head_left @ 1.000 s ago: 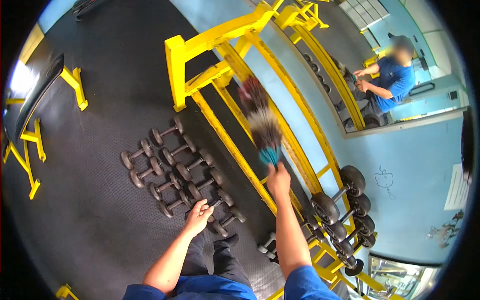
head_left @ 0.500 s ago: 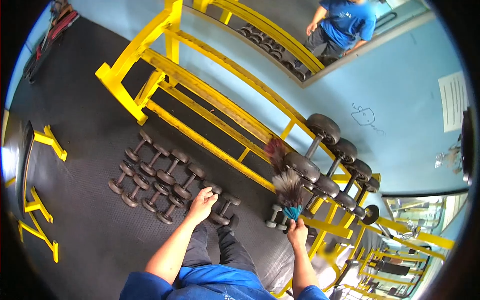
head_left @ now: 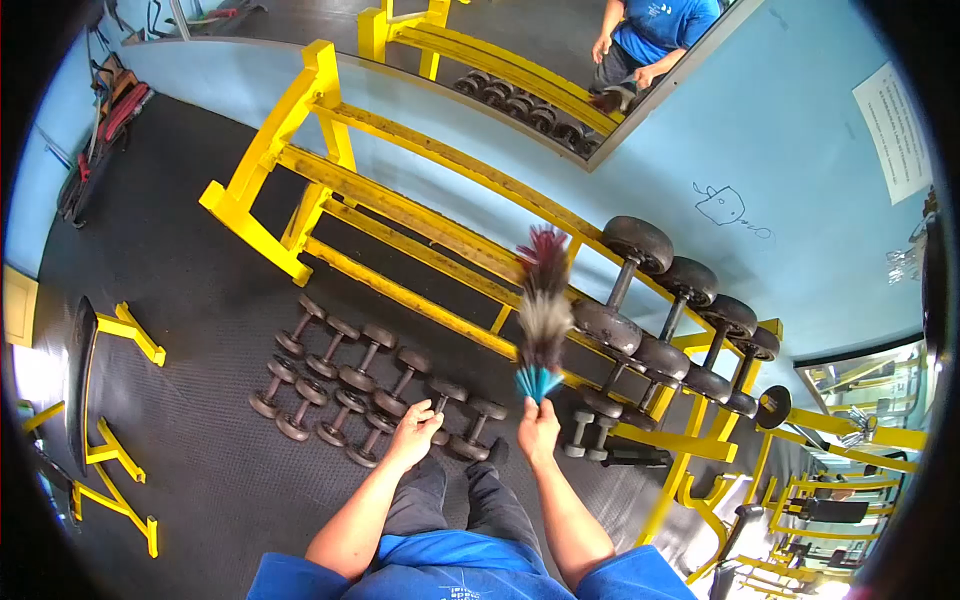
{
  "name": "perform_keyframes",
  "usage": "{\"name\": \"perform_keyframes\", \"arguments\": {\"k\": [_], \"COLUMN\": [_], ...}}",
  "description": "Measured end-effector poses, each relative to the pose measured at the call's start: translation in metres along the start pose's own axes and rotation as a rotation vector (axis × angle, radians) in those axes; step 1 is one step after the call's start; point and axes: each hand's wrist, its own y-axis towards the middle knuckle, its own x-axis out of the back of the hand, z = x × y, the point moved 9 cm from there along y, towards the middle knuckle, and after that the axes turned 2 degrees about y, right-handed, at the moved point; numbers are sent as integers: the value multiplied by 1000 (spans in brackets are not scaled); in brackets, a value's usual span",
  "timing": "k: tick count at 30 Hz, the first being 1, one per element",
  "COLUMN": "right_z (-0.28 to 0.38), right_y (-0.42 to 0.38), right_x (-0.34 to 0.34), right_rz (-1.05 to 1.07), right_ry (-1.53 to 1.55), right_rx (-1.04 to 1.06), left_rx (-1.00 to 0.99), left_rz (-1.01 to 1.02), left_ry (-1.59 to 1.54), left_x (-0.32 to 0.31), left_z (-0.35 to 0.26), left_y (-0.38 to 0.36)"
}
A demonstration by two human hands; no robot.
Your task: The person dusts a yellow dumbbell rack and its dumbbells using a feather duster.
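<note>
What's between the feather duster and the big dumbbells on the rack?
Nothing visible. The right hand holds the duster upright, its feathers in front of the yellow rack, just left of the big dumbbells. The left hand rests on a floor dumbbell, clear of that path.

Blue short-sleeve shirt with some small white print on the front, dark grey pants, black shoes, arms bare.

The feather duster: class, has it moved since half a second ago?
Yes. The feather duster swung left along the yellow rack, off the big dumbbells, carried by the right hand.
</note>
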Motion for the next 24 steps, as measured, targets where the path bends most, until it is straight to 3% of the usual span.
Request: {"name": "perform_keyframes", "arguments": {"k": [11,15,19,24], "right_z": [267,324,300,135], "right_y": [33,34,28,-1], "right_x": [-258,-308,-267,-129], "right_rz": [438,487,443,313], "right_ry": [113,126,100,9], "right_rx": [279,351,320,77], "left_rx": [-6,59,94,98], "left_rz": [-181,-236,-269,-209], "left_ry": [-146,-159,-224,-258], "left_x": [79,114,129,120], "left_z": [-4,11,13,16], "left_y": [-14,-25,-25,-15]}}
